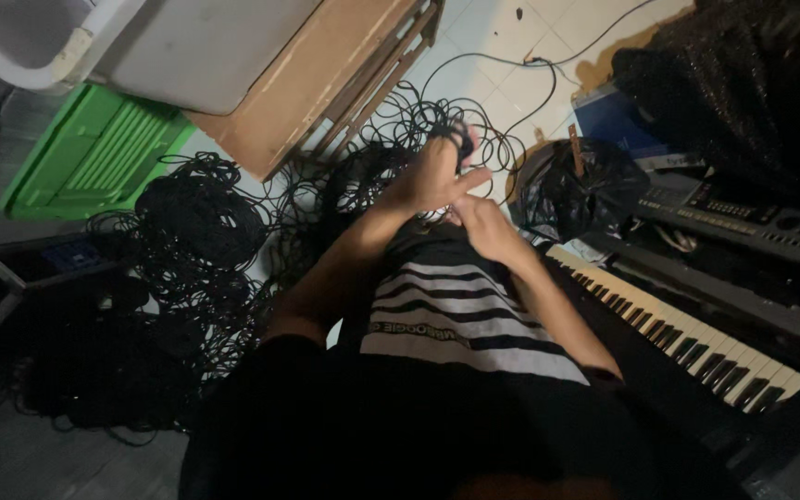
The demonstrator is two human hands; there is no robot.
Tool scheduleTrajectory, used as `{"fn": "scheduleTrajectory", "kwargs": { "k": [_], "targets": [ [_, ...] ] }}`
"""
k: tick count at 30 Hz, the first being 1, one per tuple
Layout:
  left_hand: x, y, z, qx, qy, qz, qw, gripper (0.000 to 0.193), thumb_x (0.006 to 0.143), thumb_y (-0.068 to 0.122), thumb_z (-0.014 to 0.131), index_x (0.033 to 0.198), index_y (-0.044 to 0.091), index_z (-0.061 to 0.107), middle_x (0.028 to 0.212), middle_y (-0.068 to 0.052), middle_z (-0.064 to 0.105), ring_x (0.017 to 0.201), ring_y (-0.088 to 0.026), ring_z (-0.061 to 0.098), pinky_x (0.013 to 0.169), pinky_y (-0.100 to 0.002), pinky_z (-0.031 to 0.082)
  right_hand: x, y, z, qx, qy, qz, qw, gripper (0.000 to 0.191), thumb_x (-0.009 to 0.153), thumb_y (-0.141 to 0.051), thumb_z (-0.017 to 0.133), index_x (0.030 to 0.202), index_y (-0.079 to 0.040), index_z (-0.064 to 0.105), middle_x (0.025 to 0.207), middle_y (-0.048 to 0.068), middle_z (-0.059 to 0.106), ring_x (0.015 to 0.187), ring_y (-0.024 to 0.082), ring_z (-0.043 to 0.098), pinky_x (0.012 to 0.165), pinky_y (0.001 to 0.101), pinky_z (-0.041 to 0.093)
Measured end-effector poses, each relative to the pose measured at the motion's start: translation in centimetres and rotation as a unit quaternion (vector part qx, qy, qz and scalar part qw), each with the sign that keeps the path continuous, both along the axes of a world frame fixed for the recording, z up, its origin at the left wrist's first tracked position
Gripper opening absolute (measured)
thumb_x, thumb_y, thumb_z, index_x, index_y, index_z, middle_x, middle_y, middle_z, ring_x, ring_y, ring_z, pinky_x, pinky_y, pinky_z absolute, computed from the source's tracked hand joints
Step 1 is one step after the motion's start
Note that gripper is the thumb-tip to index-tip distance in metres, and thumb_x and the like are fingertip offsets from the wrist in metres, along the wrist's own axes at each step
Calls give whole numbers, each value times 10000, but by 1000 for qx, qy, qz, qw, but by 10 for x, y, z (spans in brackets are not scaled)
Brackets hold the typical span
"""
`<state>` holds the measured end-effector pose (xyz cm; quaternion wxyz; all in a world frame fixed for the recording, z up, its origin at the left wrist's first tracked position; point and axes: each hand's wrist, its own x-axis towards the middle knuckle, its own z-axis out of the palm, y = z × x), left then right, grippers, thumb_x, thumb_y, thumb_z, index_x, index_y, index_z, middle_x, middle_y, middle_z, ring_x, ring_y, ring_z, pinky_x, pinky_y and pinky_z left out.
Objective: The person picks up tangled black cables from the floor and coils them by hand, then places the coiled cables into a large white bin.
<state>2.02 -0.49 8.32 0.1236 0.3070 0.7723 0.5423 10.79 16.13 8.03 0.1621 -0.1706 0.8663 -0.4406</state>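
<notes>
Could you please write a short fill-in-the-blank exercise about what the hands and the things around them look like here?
1. The left hand grips a bundle of black ____.
2. The right hand is beside a keyboard with black and ____ keys.
3. The crate at the far left is ____.
4. Coils of cable lie on the ____.

Missing words: cable; white; green; floor

Black cable — looped, bunched, raised above tangled coils.
</notes>
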Motion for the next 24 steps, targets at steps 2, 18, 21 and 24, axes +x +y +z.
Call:
{"fn": "scheduleTrajectory", "kwargs": {
  "k": [2, 18, 21, 24],
  "targets": [
    [7, -2, -19, -216, -112, -66, 968, 568, 976, 593, 524, 877, 35, 565, 676, -64, 580, 593, -221, 630, 552, -396, 542, -9, 29, 26, 87, 110, 87, 986, 301, 1011, -275, 548, 883, -31, 669, 794, 146, 638, 730, 337, 622, 671, 424, 481],
    [22, -15, 47, 466, -259, -133, 836, 472, 1066, 487, 604, 925, 38, 576, 769, -20, 586, 644, -101, 562, 573, -282, 444, -10, 11, -85, -179, 13, -125, 976, 187, 1041, -150, 516, 964, 0, 598, 821, 156, 616, 761, 368, 602, 706, 438, 489],
    [7, -15, 26, 170, 65, 110, 977, 496, 1094, 487, 641, 984, 6, 593, 872, -111, 616, 804, -245, 622, 717, -379, 511, 5, 7, -39, -77, 1, -36, 996, 221, 1028, -209, 602, 1024, 9, 642, 859, 187, 632, 814, 407, 619, 730, 450, 501],
    [14, -16, 1, -110, 99, 63, 987, 589, 1019, 560, 660, 916, -19, 644, 833, -159, 640, 743, -293, 640, 666, -408, 526, 3, 13, 9, 63, 89, 30, 994, 231, 959, -225, 701, 1060, -17, 701, 911, 182, 676, 872, 410, 655, 763, 455, 510]
  ]
}}
